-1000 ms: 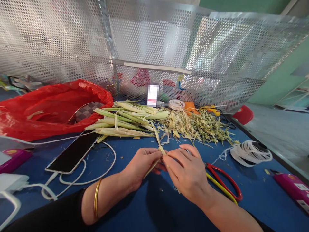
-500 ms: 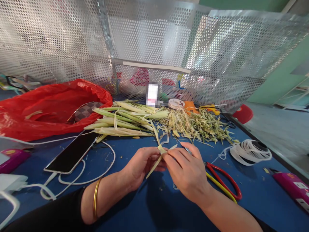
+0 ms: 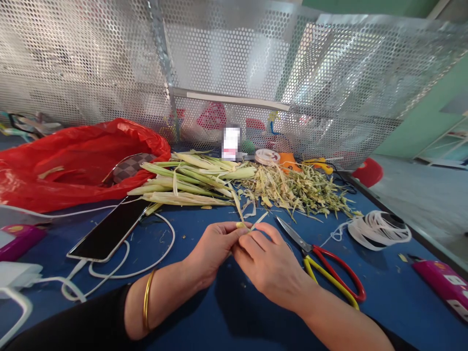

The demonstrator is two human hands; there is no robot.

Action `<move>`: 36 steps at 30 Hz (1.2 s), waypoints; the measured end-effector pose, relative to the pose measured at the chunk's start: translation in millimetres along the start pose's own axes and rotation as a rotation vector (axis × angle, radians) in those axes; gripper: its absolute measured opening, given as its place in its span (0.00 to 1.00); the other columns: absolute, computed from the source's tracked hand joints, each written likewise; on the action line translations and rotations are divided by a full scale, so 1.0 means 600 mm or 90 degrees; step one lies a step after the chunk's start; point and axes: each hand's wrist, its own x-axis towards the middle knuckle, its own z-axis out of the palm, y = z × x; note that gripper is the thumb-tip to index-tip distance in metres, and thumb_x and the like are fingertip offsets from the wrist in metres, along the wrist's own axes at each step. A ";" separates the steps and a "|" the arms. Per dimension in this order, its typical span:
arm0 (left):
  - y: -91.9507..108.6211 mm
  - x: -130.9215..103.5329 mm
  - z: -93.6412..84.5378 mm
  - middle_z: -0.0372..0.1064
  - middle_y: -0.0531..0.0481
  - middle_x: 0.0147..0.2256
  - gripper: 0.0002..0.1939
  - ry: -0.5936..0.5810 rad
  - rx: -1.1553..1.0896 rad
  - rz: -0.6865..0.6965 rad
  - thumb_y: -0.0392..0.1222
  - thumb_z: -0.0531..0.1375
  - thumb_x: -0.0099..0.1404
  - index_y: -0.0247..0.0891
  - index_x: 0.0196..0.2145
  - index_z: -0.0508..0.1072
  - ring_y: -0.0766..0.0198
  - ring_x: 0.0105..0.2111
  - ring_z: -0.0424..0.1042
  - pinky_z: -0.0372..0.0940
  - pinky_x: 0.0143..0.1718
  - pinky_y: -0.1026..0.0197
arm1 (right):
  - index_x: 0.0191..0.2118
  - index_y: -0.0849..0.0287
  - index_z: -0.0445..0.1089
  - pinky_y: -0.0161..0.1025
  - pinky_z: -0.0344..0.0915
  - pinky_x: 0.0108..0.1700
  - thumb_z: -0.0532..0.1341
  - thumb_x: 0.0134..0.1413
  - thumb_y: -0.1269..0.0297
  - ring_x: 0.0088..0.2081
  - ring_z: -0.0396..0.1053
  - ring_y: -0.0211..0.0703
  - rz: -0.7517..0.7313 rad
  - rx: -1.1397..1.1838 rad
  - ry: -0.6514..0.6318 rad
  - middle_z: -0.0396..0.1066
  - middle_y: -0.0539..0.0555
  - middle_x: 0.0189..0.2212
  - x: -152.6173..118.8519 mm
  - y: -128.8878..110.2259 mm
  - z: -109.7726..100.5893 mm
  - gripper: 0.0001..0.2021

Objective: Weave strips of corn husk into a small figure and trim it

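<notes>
My left hand [image 3: 214, 251] pinches pale green-yellow corn husk strips [image 3: 238, 208] between thumb and fingers. Against it, my right hand [image 3: 268, 265] is closed with curled fingers on the same husk. One strip rises from the hands toward the husk pile, and a short end sticks up beside my right fingers. The part between the fingers is mostly hidden. Right of my right hand lie scissors [image 3: 321, 252] with one red and one yellow handle. Beyond both hands is a pile of long corn husks [image 3: 193, 183].
Dry trimmed scraps [image 3: 303, 187] lie behind the scissors. A phone [image 3: 111, 231] with a white cable [image 3: 171, 243] and a red plastic bag [image 3: 80, 146] are at left. White cord on a spool [image 3: 380, 229] sits at right. A perforated metal screen [image 3: 226, 63] backs the blue table [image 3: 204, 321].
My right hand has shifted left and down, closer to my left hand, and curled over the husk. The scissors' blades now show. The lower strip end has gone from view.
</notes>
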 end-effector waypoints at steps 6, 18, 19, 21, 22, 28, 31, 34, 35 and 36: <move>0.002 -0.003 0.004 0.75 0.45 0.29 0.20 -0.008 0.008 -0.007 0.45 0.69 0.47 0.33 0.38 0.78 0.62 0.31 0.72 0.64 0.32 0.65 | 0.36 0.62 0.70 0.49 0.55 0.54 0.51 0.58 0.77 0.35 0.64 0.44 -0.004 0.002 0.021 0.68 0.55 0.31 -0.001 0.001 0.003 0.12; 0.013 0.001 -0.006 0.76 0.44 0.30 0.17 0.046 0.081 0.018 0.41 0.66 0.53 0.31 0.40 0.78 0.66 0.27 0.72 0.66 0.30 0.66 | 0.26 0.58 0.66 0.34 0.61 0.28 0.58 0.51 0.69 0.26 0.65 0.38 0.637 0.601 0.089 0.69 0.49 0.25 0.008 0.010 0.002 0.05; 0.014 0.001 -0.005 0.76 0.44 0.30 0.16 0.047 0.082 0.017 0.41 0.66 0.53 0.31 0.40 0.78 0.67 0.26 0.72 0.65 0.29 0.67 | 0.26 0.58 0.66 0.34 0.60 0.27 0.58 0.51 0.68 0.25 0.64 0.37 0.676 0.650 0.073 0.69 0.48 0.24 0.009 0.011 0.003 0.05; 0.015 0.001 -0.004 0.76 0.44 0.30 0.15 0.036 0.082 0.016 0.41 0.65 0.54 0.32 0.40 0.78 0.67 0.26 0.71 0.65 0.29 0.67 | 0.26 0.58 0.66 0.33 0.60 0.27 0.59 0.50 0.66 0.25 0.64 0.37 0.726 0.720 0.063 0.69 0.48 0.23 0.007 0.012 0.006 0.05; 0.014 0.001 -0.004 0.76 0.44 0.31 0.15 0.027 0.087 0.019 0.41 0.66 0.54 0.32 0.39 0.78 0.68 0.27 0.71 0.65 0.29 0.67 | 0.26 0.58 0.67 0.33 0.60 0.28 0.60 0.50 0.66 0.25 0.64 0.37 0.740 0.745 0.063 0.68 0.48 0.22 0.007 0.012 0.007 0.05; 0.010 0.005 -0.009 0.75 0.47 0.30 0.14 0.046 0.088 0.059 0.40 0.67 0.51 0.33 0.37 0.78 0.70 0.25 0.69 0.62 0.25 0.70 | 0.31 0.59 0.66 0.34 0.62 0.29 0.60 0.52 0.63 0.25 0.66 0.38 0.751 0.843 0.092 0.67 0.47 0.22 0.004 0.015 0.014 0.05; 0.016 0.009 -0.014 0.74 0.48 0.28 0.12 0.096 0.027 0.062 0.39 0.67 0.51 0.33 0.35 0.78 0.71 0.24 0.68 0.60 0.24 0.70 | 0.41 0.57 0.62 0.36 0.66 0.31 0.57 0.56 0.63 0.25 0.70 0.39 0.733 0.797 0.129 0.71 0.48 0.25 0.001 0.019 0.019 0.08; 0.022 0.011 -0.017 0.72 0.50 0.25 0.11 0.132 -0.006 0.066 0.37 0.67 0.50 0.33 0.33 0.77 0.72 0.23 0.66 0.60 0.24 0.70 | 0.43 0.56 0.60 0.36 0.67 0.32 0.56 0.57 0.68 0.27 0.72 0.39 0.625 0.665 0.111 0.74 0.49 0.28 -0.005 0.023 0.022 0.09; 0.023 0.011 -0.017 0.72 0.51 0.25 0.11 0.136 -0.006 0.068 0.37 0.67 0.49 0.33 0.33 0.77 0.72 0.22 0.66 0.59 0.23 0.70 | 0.44 0.56 0.61 0.36 0.67 0.34 0.56 0.57 0.70 0.29 0.72 0.40 0.560 0.607 0.106 0.74 0.49 0.29 -0.007 0.024 0.022 0.09; 0.024 0.011 -0.017 0.71 0.51 0.25 0.11 0.139 -0.004 0.069 0.37 0.67 0.49 0.33 0.33 0.77 0.72 0.22 0.66 0.59 0.23 0.70 | 0.44 0.56 0.63 0.37 0.66 0.36 0.56 0.57 0.72 0.31 0.72 0.40 0.485 0.544 0.104 0.75 0.50 0.30 -0.008 0.025 0.021 0.10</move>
